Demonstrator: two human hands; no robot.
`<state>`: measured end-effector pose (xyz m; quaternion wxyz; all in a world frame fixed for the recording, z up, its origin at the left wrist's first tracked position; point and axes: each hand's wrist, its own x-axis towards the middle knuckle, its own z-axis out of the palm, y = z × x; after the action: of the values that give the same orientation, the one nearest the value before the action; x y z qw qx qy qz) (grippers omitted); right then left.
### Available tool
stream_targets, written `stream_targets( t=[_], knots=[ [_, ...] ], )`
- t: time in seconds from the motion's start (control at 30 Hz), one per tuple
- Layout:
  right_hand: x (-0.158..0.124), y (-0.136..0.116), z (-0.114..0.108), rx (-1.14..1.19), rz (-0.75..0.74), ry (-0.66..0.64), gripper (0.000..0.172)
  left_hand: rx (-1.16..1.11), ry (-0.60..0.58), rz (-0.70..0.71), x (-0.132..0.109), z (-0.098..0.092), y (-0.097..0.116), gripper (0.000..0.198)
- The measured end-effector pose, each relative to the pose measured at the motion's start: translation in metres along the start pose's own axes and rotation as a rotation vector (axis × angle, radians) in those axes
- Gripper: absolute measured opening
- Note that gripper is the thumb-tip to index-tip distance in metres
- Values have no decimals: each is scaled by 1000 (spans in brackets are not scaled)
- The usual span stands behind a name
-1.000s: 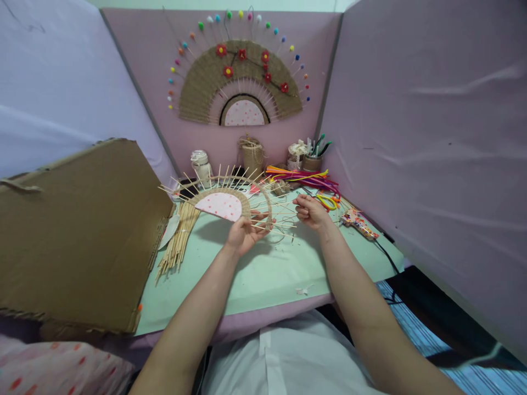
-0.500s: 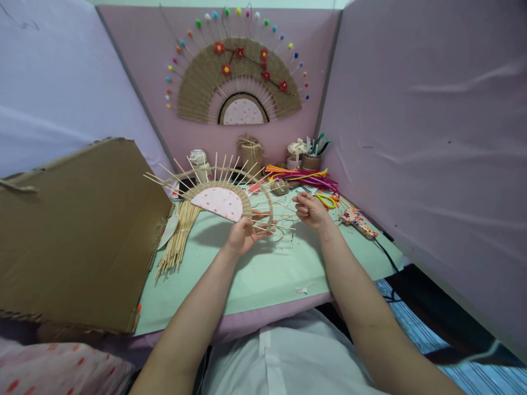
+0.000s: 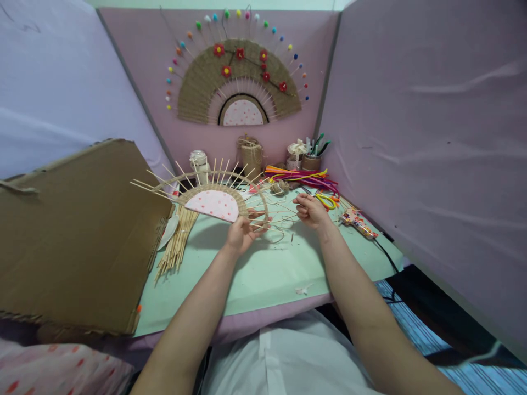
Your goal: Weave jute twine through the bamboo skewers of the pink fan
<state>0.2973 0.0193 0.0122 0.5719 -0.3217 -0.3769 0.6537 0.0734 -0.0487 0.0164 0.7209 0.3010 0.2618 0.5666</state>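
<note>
My left hand (image 3: 242,232) grips the lower right end of a half-round fan frame (image 3: 214,204), held tilted above the table. Its middle is a white half-disc with pink dots, edged in woven twine, and thin sticks radiate from it through an outer twine arc. To the right, my right hand (image 3: 309,210) is closed in a pinch. A thin strand of twine (image 3: 284,213) seems to run from the frame's right side to these fingers. Loose twine loops hang below the frame's right end.
A bundle of sticks (image 3: 180,238) lies left beside a large cardboard sheet (image 3: 78,236). Behind are a jar (image 3: 200,162), a twine spool (image 3: 250,156), coloured pipe cleaners (image 3: 300,174) and yellow-handled scissors (image 3: 328,201). A glue gun (image 3: 359,221) lies right. A finished fan (image 3: 242,60) hangs behind.
The fan frame has shifted slightly left and tilted, with my left hand moving a little along with it. My right hand stays almost in place, still pinched.
</note>
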Motion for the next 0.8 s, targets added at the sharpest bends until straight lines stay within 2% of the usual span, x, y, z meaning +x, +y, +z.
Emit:
stream_targets(
  t=[0.13, 0.27, 0.5, 0.67, 0.8],
  knots=[
    [-1, -1, 3, -8, -39, -45, 34, 32, 6, -26, 0, -1, 1, 31],
    [-1, 1, 3, -72, -45, -21, 35, 34, -35, -96, -3, 1, 2, 30],
    [1, 11, 8, -123, 23, -10, 37, -74, -166, -221, -7, 1, 3, 29],
    [3, 26, 22, -157, -130, 57, 34, -92, -251, -336, -9, 3, -7, 32],
    [4, 32, 26, -171, -173, 57, 34, -108, -236, -309, -11, 5, -12, 30]
  ],
)
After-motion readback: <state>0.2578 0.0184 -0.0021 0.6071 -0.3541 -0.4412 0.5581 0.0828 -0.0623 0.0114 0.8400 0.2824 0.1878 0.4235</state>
